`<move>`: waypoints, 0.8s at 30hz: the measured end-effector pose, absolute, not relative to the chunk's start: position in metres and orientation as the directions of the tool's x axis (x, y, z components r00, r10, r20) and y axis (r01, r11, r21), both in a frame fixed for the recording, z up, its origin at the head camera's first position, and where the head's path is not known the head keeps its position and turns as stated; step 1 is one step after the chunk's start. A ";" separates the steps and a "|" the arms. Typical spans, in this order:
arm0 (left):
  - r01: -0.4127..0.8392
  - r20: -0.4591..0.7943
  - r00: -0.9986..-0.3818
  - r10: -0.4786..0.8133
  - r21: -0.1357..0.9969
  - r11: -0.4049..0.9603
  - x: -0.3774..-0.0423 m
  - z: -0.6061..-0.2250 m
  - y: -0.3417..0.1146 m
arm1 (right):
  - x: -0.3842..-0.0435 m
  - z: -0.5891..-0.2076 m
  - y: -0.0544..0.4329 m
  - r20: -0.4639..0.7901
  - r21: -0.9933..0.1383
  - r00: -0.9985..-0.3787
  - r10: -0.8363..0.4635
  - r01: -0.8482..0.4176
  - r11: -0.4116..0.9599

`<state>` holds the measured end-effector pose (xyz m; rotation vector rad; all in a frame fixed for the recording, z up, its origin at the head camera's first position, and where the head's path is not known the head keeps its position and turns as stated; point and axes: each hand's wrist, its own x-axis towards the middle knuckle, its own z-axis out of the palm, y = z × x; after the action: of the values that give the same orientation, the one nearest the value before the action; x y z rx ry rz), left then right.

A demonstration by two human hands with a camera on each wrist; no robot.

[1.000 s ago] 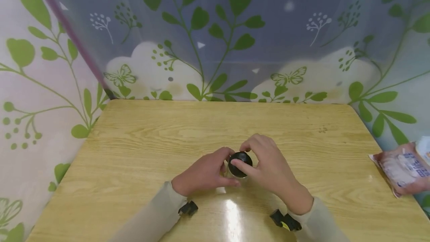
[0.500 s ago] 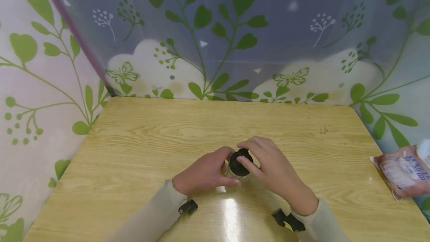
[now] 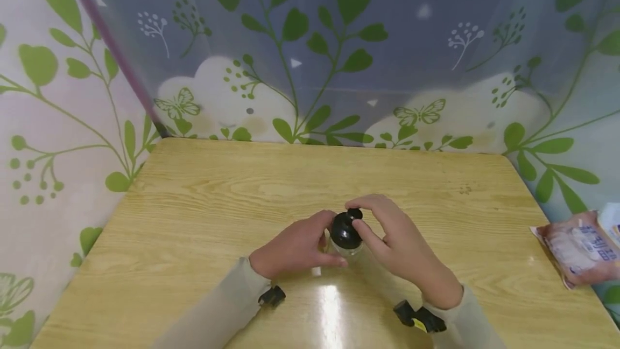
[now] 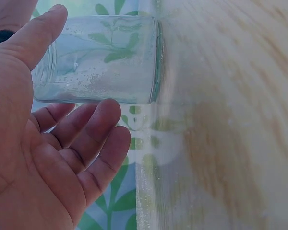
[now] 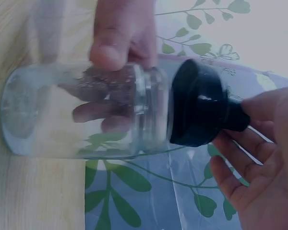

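Observation:
A clear glass jar [image 5: 48, 115] stands upright on the table, with water-like droplets or specks on its glass in the left wrist view. My left hand [image 3: 300, 244] holds it near the neck, thumb on one side and fingers on the other. Above the mouth, a black lid [image 5: 197, 105] with a knob sits tilted, and a gap shows between it and the glass rim in the right wrist view. My right hand [image 3: 402, 244] pinches the knob [image 3: 354, 213] between thumb and fingers. From the head, the lid hides most of the jar.
The wooden table [image 3: 218, 193] meets a leaf-patterned wall covering [image 3: 310, 58] at its back edge. A pinkish printed packet [image 3: 581, 246] lies at the table's right edge.
The right hand's thumb and fingers have shifted from over the lid's top to its knob. The lid has tipped so its knob leans away. The left hand keeps its hold.

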<state>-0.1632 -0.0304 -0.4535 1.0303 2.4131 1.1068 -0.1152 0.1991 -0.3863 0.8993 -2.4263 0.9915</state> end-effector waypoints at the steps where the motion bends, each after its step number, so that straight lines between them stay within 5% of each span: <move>1: 0.486 0.031 -0.702 0.711 0.751 0.447 -0.163 -0.453 -0.030 | -0.115 -0.385 0.200 0.553 -0.510 -0.731 -0.399 -0.676 0.532; 11: 0.461 -0.008 -0.716 0.698 0.745 0.482 -0.164 -0.453 -0.030 | -0.131 -0.386 0.218 0.687 -0.412 -0.680 -0.257 -0.656 0.633; 24: 0.456 -0.009 -0.713 0.701 0.753 0.474 -0.163 -0.456 -0.030 | -0.154 -0.405 0.272 0.419 -0.562 -0.906 0.066 -0.201 0.802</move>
<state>-0.1628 -0.0299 -0.4559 0.9794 2.4090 1.0891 -0.1538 0.2718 -0.4048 0.1009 -2.5657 0.8665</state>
